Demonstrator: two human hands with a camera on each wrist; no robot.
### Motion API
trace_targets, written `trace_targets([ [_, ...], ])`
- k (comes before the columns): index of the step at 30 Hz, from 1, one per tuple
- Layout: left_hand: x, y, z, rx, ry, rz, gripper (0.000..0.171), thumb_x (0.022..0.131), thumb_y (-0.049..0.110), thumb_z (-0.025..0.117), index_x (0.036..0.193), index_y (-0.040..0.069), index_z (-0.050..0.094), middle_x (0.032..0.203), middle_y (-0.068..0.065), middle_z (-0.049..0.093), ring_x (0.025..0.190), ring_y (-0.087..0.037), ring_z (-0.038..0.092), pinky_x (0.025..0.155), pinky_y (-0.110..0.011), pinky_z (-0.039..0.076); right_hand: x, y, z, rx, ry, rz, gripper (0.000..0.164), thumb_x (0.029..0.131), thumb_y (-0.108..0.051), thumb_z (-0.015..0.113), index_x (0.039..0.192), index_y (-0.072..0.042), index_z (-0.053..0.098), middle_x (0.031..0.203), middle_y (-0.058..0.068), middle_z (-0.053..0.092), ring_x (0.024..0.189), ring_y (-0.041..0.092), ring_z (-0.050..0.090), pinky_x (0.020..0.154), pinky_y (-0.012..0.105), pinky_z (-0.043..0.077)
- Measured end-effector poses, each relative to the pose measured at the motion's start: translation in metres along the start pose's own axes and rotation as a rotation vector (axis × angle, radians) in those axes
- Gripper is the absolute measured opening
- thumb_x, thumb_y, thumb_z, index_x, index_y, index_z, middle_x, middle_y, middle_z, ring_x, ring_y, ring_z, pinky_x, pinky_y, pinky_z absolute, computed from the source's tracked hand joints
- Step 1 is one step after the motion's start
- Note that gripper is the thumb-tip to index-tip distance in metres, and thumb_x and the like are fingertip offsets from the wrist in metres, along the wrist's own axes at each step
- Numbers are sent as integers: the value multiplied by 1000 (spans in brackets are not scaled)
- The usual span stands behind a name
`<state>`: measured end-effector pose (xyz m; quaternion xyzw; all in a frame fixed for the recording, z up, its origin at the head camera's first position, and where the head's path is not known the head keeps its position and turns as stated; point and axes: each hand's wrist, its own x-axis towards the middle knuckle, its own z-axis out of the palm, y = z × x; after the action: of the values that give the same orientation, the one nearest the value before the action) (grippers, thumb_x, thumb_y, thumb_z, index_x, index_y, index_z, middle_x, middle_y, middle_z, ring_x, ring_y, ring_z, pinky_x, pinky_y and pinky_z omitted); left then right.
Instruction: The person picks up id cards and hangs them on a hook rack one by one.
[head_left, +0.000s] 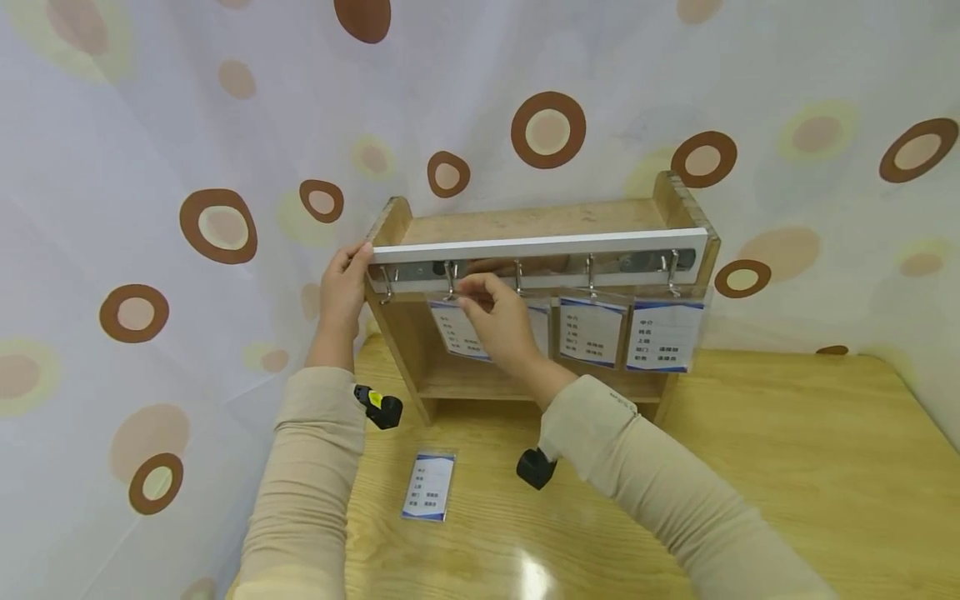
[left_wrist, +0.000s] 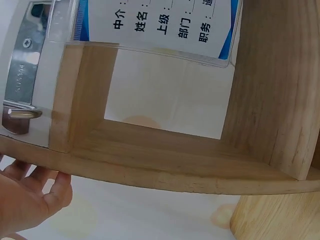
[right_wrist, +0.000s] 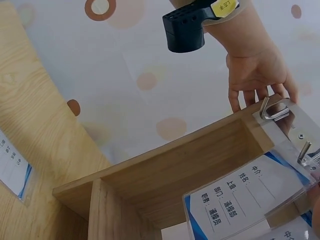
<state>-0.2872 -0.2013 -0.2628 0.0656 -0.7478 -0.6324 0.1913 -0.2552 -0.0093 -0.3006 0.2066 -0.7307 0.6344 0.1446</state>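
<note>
A wooden shelf (head_left: 435, 367) stands on the table, a white rail (head_left: 540, 242) with several metal hooks across its upper front. My left hand (head_left: 347, 287) rests against the shelf's left side by the rail's end, fingertips on the panel edge in the left wrist view. At the second hook from the left, my right hand (head_left: 504, 321) pinches the top of a clear badge holder (right_wrist: 245, 197) with thumb and forefinger. That holder carries a white card with blue corners. Another badge holder (head_left: 542, 321) is partly hidden behind my right hand. Two more badge holders (head_left: 663, 333) hang farther right.
A loose badge card (head_left: 429, 487) lies on the wooden table (head_left: 787, 450) in front of the shelf. Behind stands a pale wall covering (head_left: 465, 75) with brown rings. Black wrist cameras (head_left: 536, 468) stick out below the sleeves.
</note>
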Motion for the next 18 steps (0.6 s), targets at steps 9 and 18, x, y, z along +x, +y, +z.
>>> trace_targets([
  [9, -7, 3, -9, -53, -20, -56, 48, 86, 33, 52, 128, 14, 41, 129, -7, 40, 114, -20, 38, 91, -40, 31, -3, -12, -14, 56, -82, -14, 25, 84, -5, 54, 108, 2, 52, 106, 12, 54, 98, 16, 49, 83, 20, 39],
  [18, -19, -14, -19, -13, -71, -117, 50, 88, 27, 47, 131, 8, 33, 131, -11, 37, 114, -24, 38, 93, -40, 30, -9, -22, -42, 58, -18, -49, 25, 83, -6, 56, 107, 1, 53, 106, 13, 53, 98, 16, 50, 82, 22, 40],
])
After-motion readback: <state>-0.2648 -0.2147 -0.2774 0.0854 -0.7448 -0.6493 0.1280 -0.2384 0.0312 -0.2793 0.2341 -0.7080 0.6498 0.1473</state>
